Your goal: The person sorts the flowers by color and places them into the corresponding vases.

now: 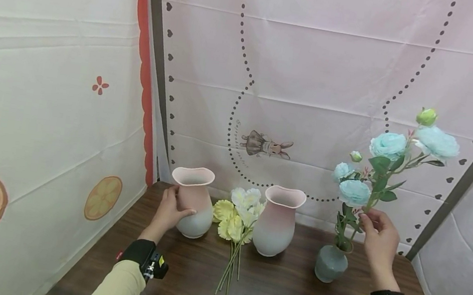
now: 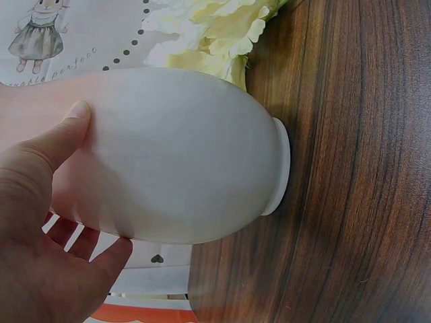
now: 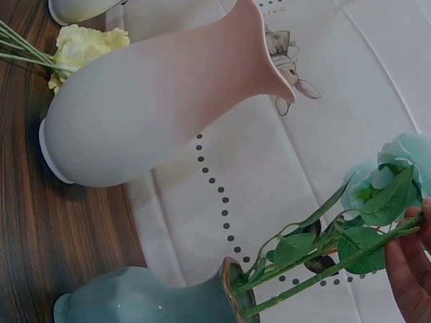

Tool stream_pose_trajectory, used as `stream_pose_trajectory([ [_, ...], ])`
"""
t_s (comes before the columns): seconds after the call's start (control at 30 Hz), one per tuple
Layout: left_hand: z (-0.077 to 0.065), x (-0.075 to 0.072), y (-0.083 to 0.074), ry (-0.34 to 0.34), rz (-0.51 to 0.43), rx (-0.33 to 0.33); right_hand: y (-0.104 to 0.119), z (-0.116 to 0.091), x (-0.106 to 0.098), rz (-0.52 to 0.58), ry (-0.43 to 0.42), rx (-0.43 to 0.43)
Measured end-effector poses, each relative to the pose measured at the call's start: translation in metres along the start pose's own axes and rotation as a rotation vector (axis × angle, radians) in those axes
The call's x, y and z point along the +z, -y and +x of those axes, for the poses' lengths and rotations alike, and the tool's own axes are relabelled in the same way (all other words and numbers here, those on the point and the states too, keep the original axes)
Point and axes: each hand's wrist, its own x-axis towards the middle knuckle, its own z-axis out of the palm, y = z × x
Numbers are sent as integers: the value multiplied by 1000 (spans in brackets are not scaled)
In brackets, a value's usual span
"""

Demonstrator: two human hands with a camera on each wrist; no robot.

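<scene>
Clearly, blue flower stem (image 3: 323, 274) between the right fingers (image 3: 408, 279).

Flowers (image 1: 231, 228) btwn L vase (image 1: 201, 209), mid vase (image 1: 274, 227); stems (image 3: 333, 268) in R vase (image 1: 331, 264).

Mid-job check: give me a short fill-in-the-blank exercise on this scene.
1. The left hand holds the left tall vase, whose rim is ____.
2. The right hand pinches a stem with ____ flowers.
3. Yellow flowers lie ____ the two tall vases.
4. The small vase stands nearest the ____ hand.

Missing: pink; light blue; between; right.
</scene>
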Motion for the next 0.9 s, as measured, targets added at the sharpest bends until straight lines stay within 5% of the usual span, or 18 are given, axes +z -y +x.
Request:
stream_pose_trajectory([
  [0.9, 0, 0, 0, 3, -3, -10, -6, 3, 3, 10, 11, 10],
])
